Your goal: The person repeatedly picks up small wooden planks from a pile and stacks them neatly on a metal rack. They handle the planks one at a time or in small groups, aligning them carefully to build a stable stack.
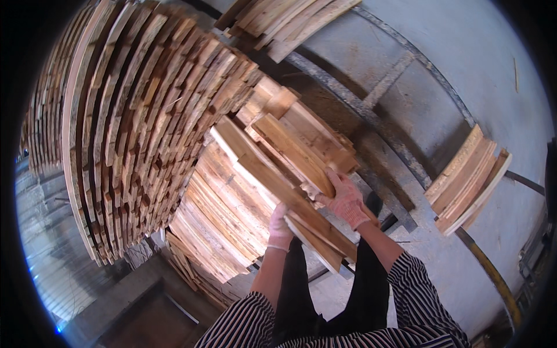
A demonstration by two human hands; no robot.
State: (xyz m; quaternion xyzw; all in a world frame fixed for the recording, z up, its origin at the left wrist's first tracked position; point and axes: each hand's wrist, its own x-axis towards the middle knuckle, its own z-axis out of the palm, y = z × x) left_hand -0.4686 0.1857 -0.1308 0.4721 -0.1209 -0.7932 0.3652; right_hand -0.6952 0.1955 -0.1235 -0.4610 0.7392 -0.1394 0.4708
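Pale pink work gloves cover both my hands. My left hand [279,227] is closed round the near-left edge of a long wooden board [278,188], which slants from the upper left down toward my knees. Another board [322,246] lies under its near end. To the right, my right hand [346,200] is closed at the near end of a shorter, thicker-looking board [293,152]; some of its fingers are hidden behind the wood. Beneath and left of these boards spreads a pile of pale planks [217,203].
A tall stack of rough-edged boards [145,122] rises at the left. Beyond my hands runs a metal frame [371,116] on the grey floor. Short bundles of boards rest across it, one bundle [470,180] at right, another [290,20] at the top.
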